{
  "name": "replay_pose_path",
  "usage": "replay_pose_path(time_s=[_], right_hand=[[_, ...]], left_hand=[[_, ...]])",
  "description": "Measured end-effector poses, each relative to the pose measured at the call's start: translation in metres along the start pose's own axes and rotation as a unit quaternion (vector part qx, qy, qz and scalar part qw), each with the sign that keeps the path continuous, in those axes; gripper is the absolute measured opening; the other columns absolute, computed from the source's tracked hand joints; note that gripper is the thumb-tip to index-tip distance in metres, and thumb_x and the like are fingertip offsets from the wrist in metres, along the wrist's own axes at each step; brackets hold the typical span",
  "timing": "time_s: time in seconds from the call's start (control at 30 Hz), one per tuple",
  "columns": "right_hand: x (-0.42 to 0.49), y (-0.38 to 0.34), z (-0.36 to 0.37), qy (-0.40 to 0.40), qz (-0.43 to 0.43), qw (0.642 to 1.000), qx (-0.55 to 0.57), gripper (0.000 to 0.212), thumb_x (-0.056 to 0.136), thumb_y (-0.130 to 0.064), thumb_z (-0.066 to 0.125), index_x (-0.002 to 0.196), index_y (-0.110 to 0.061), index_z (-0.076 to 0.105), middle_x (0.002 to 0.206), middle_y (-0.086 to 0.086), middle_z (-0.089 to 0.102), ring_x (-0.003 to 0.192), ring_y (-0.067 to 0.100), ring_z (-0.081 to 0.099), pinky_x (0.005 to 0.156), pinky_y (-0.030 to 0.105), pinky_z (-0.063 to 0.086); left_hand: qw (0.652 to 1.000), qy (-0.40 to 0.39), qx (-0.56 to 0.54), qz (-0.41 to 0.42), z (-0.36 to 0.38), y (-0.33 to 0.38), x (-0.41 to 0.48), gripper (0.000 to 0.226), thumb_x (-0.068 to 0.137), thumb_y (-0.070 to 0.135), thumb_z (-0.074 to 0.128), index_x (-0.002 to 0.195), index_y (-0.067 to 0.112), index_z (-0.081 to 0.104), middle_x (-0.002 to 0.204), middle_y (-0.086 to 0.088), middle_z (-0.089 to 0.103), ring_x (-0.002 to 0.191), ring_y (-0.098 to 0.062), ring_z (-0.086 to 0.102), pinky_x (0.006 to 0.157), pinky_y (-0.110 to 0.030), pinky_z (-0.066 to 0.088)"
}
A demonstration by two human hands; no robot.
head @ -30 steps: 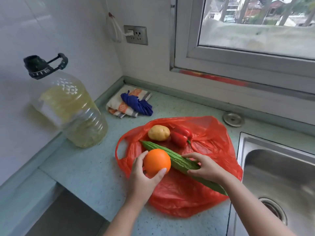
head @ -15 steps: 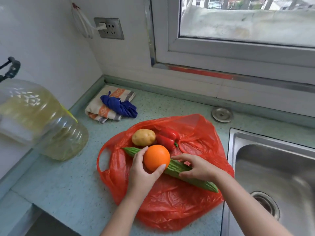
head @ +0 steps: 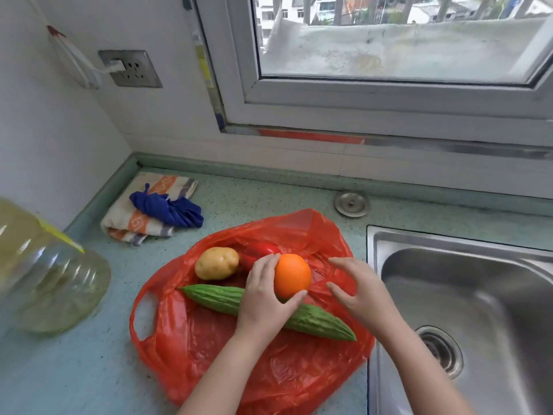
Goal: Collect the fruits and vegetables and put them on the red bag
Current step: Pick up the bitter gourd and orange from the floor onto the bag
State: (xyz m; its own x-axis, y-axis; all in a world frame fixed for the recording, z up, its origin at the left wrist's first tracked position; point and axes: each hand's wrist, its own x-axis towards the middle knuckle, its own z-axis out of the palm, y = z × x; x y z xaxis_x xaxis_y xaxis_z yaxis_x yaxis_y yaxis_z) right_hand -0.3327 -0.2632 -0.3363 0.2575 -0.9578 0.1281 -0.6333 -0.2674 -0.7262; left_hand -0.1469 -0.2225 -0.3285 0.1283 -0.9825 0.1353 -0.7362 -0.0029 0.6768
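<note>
Here, left grip [head: 263,298] clasping orange [head: 291,275] (over red bag [head: 299,369]), right grip [head: 359,292] spread apart.

white tiled walls [head: 59,121], daylit window [head: 389,40], speckled green counter [head: 74,369].

L hand [head: 263,298] grips orange [head: 291,275] over red bag [head: 269,354]; R hand [head: 359,290] open beside it.

Orange fruit [head: 292,275], green gourd [head: 215,298], tan potato [head: 216,262], red bag [head: 299,372].
</note>
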Motion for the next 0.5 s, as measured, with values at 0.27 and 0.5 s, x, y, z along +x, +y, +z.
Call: replay_pose_path(time_s=[0.27, 0.5], right_hand=[[-0.012, 0.010, -0.005, 0.060, 0.028, 0.997, -0.046, 0.041, 0.074, -0.035, 0.059, 0.112, -0.020, 0.061, 0.113, -0.001, 0.061, 0.108, 0.015, 0.052, 0.092, 0.034, 0.043], [-0.012, 0.012, -0.002, 0.065, 0.048, 0.995, -0.056, 0.046, 0.075, -0.043, 0.048, 0.113, -0.020, 0.061, 0.113, -0.001, 0.062, 0.107, 0.018, 0.054, 0.090, 0.041, 0.047]], left_hand=[[0.976, -0.114, 0.169, 0.073, 0.034, 0.014, 0.034, 0.080, 0.080, 0.042, 0.063, 0.143, 0.014, 0.023, 0.144, -0.004, 0.029, 0.131, -0.022, 0.025, 0.102, -0.031, 0.030], [0.952, -0.150, 0.250, 0.099, 0.044, 0.016, 0.046, 0.082, 0.083, 0.041, 0.058, 0.145, 0.016, 0.011, 0.148, -0.006, 0.021, 0.135, -0.024, 0.016, 0.105, -0.032, 0.026]])
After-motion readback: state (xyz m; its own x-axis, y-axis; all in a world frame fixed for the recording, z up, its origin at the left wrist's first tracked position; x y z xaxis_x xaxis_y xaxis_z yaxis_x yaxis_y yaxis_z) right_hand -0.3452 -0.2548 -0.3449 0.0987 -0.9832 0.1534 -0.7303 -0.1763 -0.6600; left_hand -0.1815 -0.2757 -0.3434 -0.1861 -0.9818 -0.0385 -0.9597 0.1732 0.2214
